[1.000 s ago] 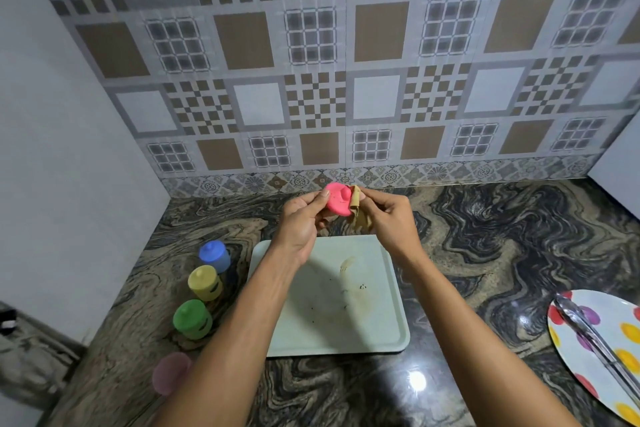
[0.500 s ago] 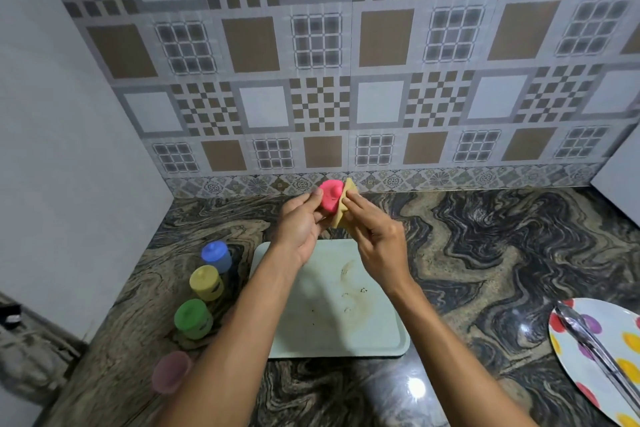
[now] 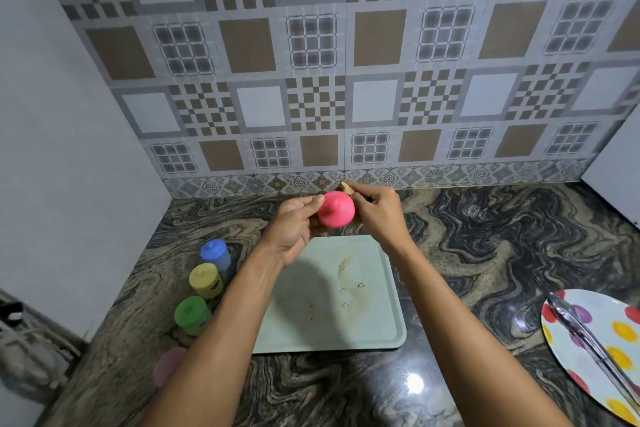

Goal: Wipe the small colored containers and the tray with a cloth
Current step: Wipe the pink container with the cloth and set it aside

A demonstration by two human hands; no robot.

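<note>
At the left of the marbled surface [image 3: 138,305], the blue container [image 3: 214,253], yellow container [image 3: 205,279] and green container [image 3: 191,315] stand in a row, smooth, matte and capped, well apart from the hands. The left hand [image 3: 294,229] pinches the pink container [image 3: 336,209] by its near-left side, raised above the far edge of the tray [image 3: 374,329]. It is a glossy dome whose knob points back toward the person, so its axis runs roughly along the view. The right hand [image 3: 379,215], equally close, pinches a tan cloth [image 3: 346,187] against the dome's far-right side; only a scrap shows. The pale tray below is flat, rimmed and stained brown. Far right, metal tongs [image 3: 585,333] lie on a spotted plate [image 3: 575,357]
</note>
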